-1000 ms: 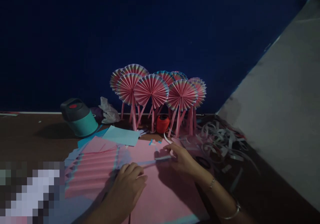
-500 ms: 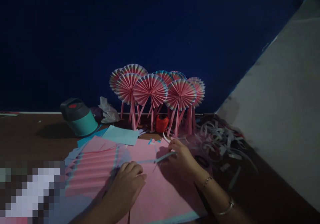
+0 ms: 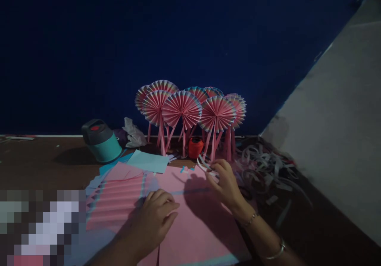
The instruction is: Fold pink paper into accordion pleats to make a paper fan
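Over the right part of the pink paper sheet (image 3: 175,234), my right hand (image 3: 224,182) is raised with its fingers pinched on a narrow pale paper strip (image 3: 203,163), which curves out past the fingertips. My left hand (image 3: 157,216) rests on the same sheet, fingers loosely bent and thumb apart, holding nothing that I can see. Left of it lies a pleated pink sheet (image 3: 119,198) with bluish edges. Tiny blue and pink paper scraps (image 3: 187,169) lie at the sheet's far edge.
Several round pleated paper fans (image 3: 182,109) on pink stick handles stand at the back, around a red-orange spool (image 3: 195,149). A tilted teal container (image 3: 107,145) and crumpled plastic (image 3: 133,133) sit left, near pale blue paper (image 3: 149,161). Curled strips (image 3: 268,163) pile up right.
My right hand has lifted off the sheet's middle, carrying the strip that lay across the paper upward. My left hand stays on the sheet, and the view has shifted slightly.
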`<action>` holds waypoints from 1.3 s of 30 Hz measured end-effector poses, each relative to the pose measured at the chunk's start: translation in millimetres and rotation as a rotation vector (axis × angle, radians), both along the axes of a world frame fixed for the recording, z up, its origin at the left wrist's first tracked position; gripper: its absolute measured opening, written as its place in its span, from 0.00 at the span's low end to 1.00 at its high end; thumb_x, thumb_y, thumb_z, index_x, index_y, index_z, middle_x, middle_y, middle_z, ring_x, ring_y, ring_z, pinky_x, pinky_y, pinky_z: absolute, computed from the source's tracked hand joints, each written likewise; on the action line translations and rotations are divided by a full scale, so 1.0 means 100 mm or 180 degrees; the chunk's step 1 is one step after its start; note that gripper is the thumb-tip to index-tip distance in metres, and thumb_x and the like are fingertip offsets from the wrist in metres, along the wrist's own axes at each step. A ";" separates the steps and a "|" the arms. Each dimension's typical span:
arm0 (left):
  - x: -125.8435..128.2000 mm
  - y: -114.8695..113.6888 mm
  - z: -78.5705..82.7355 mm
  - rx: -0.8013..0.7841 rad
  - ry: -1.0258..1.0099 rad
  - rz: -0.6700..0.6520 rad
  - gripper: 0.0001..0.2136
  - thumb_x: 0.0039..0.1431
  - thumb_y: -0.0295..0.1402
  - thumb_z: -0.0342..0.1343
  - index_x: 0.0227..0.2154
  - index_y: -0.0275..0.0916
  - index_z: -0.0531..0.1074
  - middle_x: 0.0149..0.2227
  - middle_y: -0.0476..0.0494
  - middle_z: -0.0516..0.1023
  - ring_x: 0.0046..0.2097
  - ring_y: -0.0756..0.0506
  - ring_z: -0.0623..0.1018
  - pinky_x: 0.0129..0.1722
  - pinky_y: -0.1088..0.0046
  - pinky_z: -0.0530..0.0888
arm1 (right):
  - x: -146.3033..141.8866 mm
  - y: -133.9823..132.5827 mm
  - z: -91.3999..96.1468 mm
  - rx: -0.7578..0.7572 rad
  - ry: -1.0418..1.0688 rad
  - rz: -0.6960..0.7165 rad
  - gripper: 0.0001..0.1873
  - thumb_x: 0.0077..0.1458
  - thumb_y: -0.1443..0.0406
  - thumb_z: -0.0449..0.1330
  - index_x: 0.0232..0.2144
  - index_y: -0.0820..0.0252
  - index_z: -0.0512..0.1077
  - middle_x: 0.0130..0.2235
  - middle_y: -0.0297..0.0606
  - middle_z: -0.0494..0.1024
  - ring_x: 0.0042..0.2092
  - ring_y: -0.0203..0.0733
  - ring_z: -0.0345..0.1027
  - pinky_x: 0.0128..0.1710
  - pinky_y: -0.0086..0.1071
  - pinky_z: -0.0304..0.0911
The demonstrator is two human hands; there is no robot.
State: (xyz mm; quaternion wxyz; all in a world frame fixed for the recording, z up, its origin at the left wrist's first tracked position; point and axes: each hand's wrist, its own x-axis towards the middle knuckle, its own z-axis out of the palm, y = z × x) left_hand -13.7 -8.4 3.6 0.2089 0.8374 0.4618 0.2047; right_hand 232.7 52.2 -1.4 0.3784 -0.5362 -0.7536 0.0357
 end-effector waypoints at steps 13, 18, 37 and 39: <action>0.04 0.07 -0.08 -0.1093 -0.1669 0.0969 0.18 0.59 0.45 0.45 0.23 0.41 0.72 0.27 0.49 0.72 0.32 0.47 0.70 0.34 0.73 0.67 | -0.44 -0.44 0.01 0.0260 -0.0665 0.0778 0.06 0.51 0.73 0.57 0.33 0.59 0.67 0.44 0.43 0.69 0.41 0.45 0.61 0.38 0.36 0.60; 0.03 0.12 -0.09 -0.0923 -0.1612 0.0977 0.13 0.57 0.41 0.49 0.22 0.40 0.70 0.25 0.50 0.71 0.30 0.48 0.69 0.29 0.75 0.65 | -0.44 -0.43 0.06 0.0186 -0.0520 0.1003 0.07 0.50 0.71 0.57 0.35 0.60 0.68 0.43 0.45 0.69 0.42 0.46 0.61 0.40 0.37 0.60; -0.15 0.23 -0.10 0.0705 -0.0766 0.1341 0.07 0.52 0.30 0.54 0.20 0.42 0.72 0.30 0.48 0.72 0.38 0.44 0.70 0.41 0.66 0.67 | -0.43 -0.25 -0.10 -0.1844 0.1616 0.0467 0.11 0.49 0.59 0.57 0.21 0.60 0.70 0.26 0.35 0.75 0.31 0.39 0.68 0.31 0.30 0.61; -0.14 0.21 -0.08 0.0879 -0.0677 0.1253 0.08 0.53 0.29 0.52 0.21 0.41 0.71 0.31 0.47 0.71 0.39 0.44 0.70 0.41 0.66 0.67 | -0.42 -0.25 -0.10 -0.1506 0.1253 0.0446 0.13 0.51 0.60 0.55 0.20 0.60 0.69 0.25 0.35 0.73 0.30 0.38 0.66 0.32 0.30 0.59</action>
